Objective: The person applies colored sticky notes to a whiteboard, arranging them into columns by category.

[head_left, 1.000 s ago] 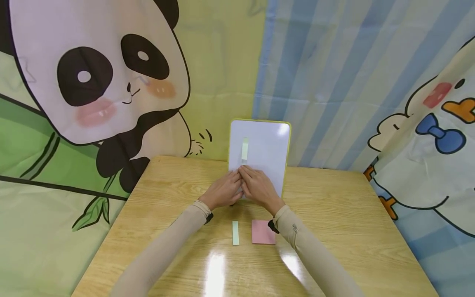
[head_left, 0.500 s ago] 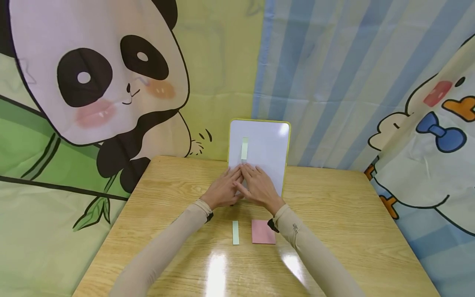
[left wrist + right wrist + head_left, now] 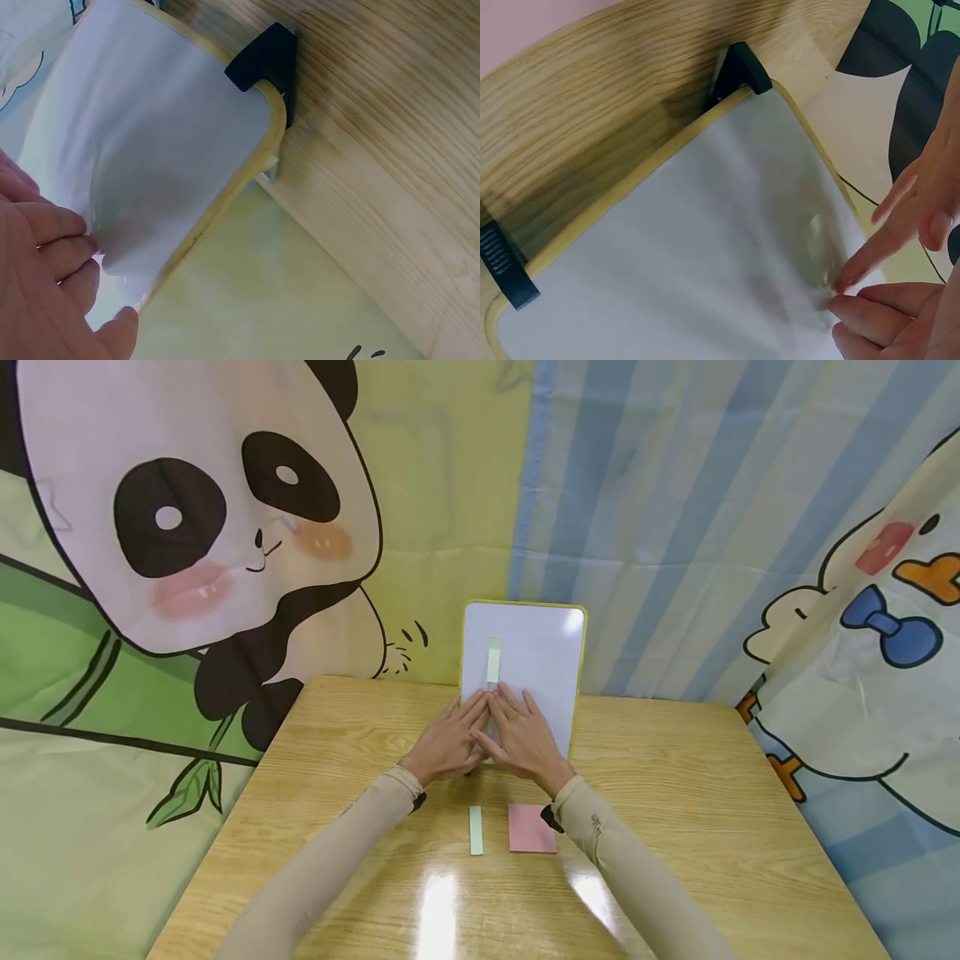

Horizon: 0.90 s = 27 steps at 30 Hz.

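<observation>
A whiteboard (image 3: 536,652) with a yellow frame stands upright on the table. A pale green paper strip (image 3: 493,662) is on its upper left part. Just below the strip, my left hand (image 3: 448,739) and right hand (image 3: 525,735) meet on the board, fingers extended and fingertips touching its surface side by side. In the right wrist view, a glossy clear strip (image 3: 821,244) lies on the board at the fingertips. Both hands partly cover that area in the head view.
Another pale green strip (image 3: 476,831) lies on the wooden table (image 3: 675,793), left of a pink square sticky pad (image 3: 531,828). Black feet (image 3: 739,71) hold the board's lower edge. A curtain with a panda print (image 3: 247,510) hangs behind.
The right fingers have spread and straightened, shifting slightly up the board. The left fingers have straightened too, their tips still close to the right hand's. The board and paper pieces have stayed put.
</observation>
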{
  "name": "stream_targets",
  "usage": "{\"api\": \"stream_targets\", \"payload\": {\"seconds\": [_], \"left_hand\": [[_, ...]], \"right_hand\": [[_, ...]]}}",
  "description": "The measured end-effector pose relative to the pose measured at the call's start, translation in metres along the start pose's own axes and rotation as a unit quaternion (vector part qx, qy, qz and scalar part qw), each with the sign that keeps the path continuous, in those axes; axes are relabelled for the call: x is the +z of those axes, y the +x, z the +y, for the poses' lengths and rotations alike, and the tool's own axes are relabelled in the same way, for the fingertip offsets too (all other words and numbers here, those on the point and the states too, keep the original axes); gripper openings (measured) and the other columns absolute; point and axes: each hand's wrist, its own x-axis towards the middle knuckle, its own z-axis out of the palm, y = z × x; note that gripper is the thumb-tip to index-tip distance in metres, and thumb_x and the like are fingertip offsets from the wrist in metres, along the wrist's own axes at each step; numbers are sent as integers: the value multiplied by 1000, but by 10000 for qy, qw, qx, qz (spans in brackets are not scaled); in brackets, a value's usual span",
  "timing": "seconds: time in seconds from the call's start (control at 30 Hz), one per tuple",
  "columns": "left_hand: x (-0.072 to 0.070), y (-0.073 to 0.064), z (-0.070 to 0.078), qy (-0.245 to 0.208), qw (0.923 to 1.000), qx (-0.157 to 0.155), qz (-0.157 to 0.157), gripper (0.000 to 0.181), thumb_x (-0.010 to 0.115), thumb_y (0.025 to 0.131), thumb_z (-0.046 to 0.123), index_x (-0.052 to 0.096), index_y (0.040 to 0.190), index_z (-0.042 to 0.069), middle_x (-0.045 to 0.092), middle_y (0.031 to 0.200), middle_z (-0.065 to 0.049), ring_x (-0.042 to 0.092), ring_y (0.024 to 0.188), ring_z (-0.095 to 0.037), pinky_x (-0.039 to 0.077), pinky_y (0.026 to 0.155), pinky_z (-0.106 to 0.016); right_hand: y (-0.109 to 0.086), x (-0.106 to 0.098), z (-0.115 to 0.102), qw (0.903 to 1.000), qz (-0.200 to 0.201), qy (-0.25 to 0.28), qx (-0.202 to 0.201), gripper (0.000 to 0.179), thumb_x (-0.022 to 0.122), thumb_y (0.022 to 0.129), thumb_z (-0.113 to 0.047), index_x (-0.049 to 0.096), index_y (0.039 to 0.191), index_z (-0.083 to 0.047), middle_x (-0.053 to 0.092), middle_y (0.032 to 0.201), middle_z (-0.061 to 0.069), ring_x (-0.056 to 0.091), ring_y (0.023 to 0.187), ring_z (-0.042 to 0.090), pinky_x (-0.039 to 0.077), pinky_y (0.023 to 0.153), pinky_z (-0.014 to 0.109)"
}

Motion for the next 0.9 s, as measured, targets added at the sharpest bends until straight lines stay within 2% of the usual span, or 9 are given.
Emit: {"api": "stream_targets", "payload": {"seconds": [0.07, 0.2, 0.27, 0.33, 0.5, 0.57, 0.9], "left_hand": [[0, 0, 0, 60, 10000, -27, -40, 78, 37, 100, 51, 17, 153, -3, 18, 159, -17, 16, 147, -30, 15, 117, -49], [-1, 0, -1, 170, 9998, -39, -90, 78, 37, 100, 52, 17, 153, -2, 17, 159, -16, 14, 147, -29, 11, 117, -48], [-1, 0, -1, 201, 9998, -27, -77, 78, 37, 100, 52, 17, 154, -1, 17, 160, -16, 14, 147, -29, 13, 117, -49], [-2, -1, -3, 204, 9998, -33, -83, 78, 29, 101, 55, 18, 154, -1, 17, 160, -16, 14, 147, -29, 14, 117, -49], [-4, 0, -2, 119, 9998, -87, -122, 77, 27, 101, 55, 18, 154, -1, 18, 160, -15, 14, 147, -28, 13, 117, -49], [-4, 0, -1, 95, 9998, -90, -140, 77, 34, 101, 52, 18, 153, -1, 18, 159, -16, 14, 147, -28, 14, 117, -50], [-8, -1, -4, 92, 9996, -174, -187, 73, 36, 101, 51, 24, 153, 0, 18, 160, -14, 14, 148, -27, 12, 117, -50]], "right_hand": [[-2, 1, 0, 10000, -25, -29, 23, 85, 15, 99, -63, 43, 144, 3, 45, 146, 17, 30, 142, 30, 21, 114, 55], [-4, 2, 0, 10000, 44, -87, 4, 87, 12, 98, -64, 42, 145, 4, 44, 146, 17, 30, 142, 32, 21, 114, 57], [-5, 3, 0, 9999, 137, -85, -48, 87, 12, 99, -64, 42, 144, 4, 45, 146, 17, 31, 141, 33, 22, 113, 57], [-4, 3, 0, 9998, 182, -69, -87, 86, 13, 99, -63, 43, 144, 3, 46, 145, 17, 32, 141, 33, 23, 113, 57], [-1, 4, 3, 9998, 138, -81, -75, 84, 13, 99, -62, 42, 145, 2, 45, 146, 16, 31, 142, 31, 22, 114, 56], [-2, 5, 3, 9999, 122, -85, -61, 84, 13, 99, -62, 42, 145, 2, 44, 147, 16, 30, 142, 30, 22, 114, 56], [-3, 5, 3, 9993, 267, -277, 19, 87, 12, 99, -63, 48, 141, 4, 51, 140, 18, 33, 141, 32, 25, 112, 58]]}}
